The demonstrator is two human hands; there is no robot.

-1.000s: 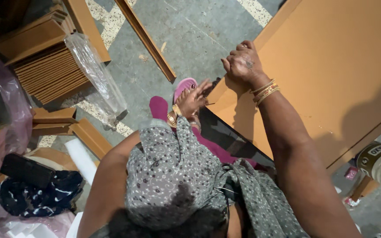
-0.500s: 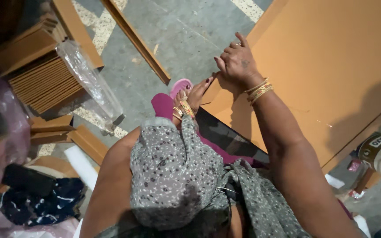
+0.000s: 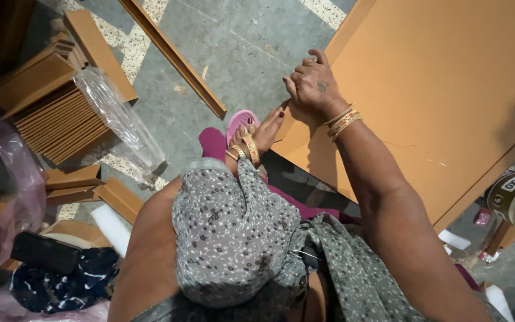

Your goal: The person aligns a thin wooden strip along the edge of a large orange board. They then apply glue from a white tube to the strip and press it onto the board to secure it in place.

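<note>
Where seen from above: large orange-brown board (image 3: 448,101) at two o'clock, lying flat. Stack of slats (image 3: 55,119) at ten o'clock, clear plastic sleeve (image 3: 120,122) beside. Right hand (image 3: 313,86) on board's near edge, fingers curled over it. Left hand (image 3: 264,132) at centre, fingers together against board's corner; pink sandal (image 3: 238,121) adjacent.
</note>
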